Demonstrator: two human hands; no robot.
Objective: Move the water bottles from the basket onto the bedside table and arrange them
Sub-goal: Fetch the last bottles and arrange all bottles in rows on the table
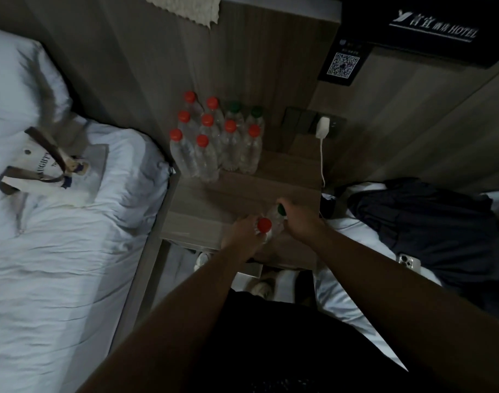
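Note:
Several clear water bottles [214,137] with red and green caps stand in a tight cluster at the back left of the wooden bedside table [203,205]. Near the table's front edge my left hand [242,236] grips a red-capped bottle [264,225] below its neck. Right beside it my right hand [298,219] grips a green-capped bottle [276,215] at the top, its cap mostly hidden by my fingers. The two bottles touch each other. No basket is in view.
A white bed with a canvas tote bag [53,171] lies to the left. A white charger and cable [323,131] hang on the wall behind the table. Dark clothes [429,222] and a phone [408,262] lie on the right bed. A QR sign [343,63] is on the wall.

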